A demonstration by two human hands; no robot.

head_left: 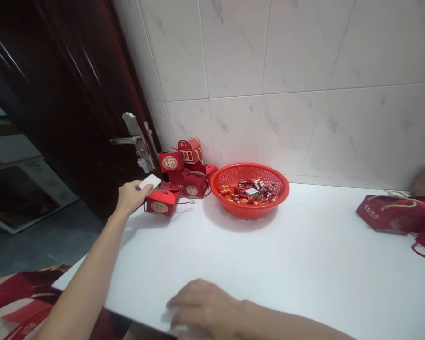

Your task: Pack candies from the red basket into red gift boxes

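Observation:
My left hand (130,197) reaches to the left side of the white table, its thumb and fingers closed on a small white, card-like piece (150,181). I cannot tell whether that piece is part of the red gift box (160,204) just beside and below it. Behind stand several more red gift boxes (194,185) with gold print, some stacked. My right hand (210,309) hovers low at the table's front edge, slightly blurred, fingers loosely bent and apart, with nothing visible in them. A red plastic basket (248,211) holding wrapped candies (250,192) stands near the wall.
The white table (304,264) runs along a tiled wall (304,56). Dark red gift bags (393,215) with cord handles lie at the right. A dark door (67,85) with a metal handle (125,140) stands at the left. Red and white bags (24,307) sit below the table's left edge.

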